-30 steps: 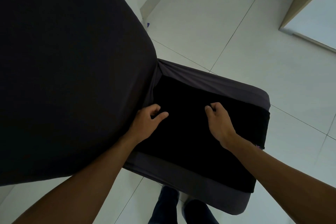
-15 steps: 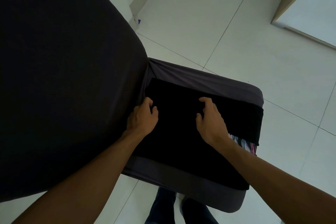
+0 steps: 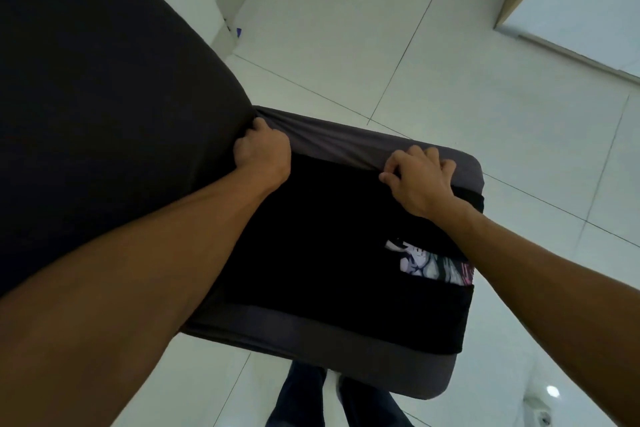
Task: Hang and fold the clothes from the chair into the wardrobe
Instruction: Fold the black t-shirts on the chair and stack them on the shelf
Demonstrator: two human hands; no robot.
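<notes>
Two hands engaged at the far edge of one black garment (image 3: pixel 322 239), spread flat across the seat of the chair (image 3: pixel 363 139). Folded into a rough rectangle, printed panel (image 3: pixel 429 265) exposed near the right side, one edge overhanging the seat at the right.

Handling, as judged: light, soft knit; no stiffness; sure to sag and unfold once lifted. Low slip against the grey seat cover, so some drag likely. Not fragile. Best taken at the two far corners, or with flat palms slid beneath the fold to carry the shape intact.

Left hand (image 3: pixel 265 156): placed at the far left corner of the garment, hard against the junction of seat and chair back (image 3: pixel 104 107). Fingers curled tight together, apparently clamped on the fabric edge; fingertips hidden, so the exact hold not confirmable. Forearm extended straight forward, wrist level.

Right hand (image 3: pixel 420 180): placed at the far right portion of the edge, near the seat corner. Fingers bent and bunched, thumb drawn in toward the forefinger, pinching the cloth edge. Forearm angled in from the lower right, wrist slightly raised.

White tiled floor (image 3: pixel 450 62) beneath; wardrobe not identifiable for certain.
</notes>
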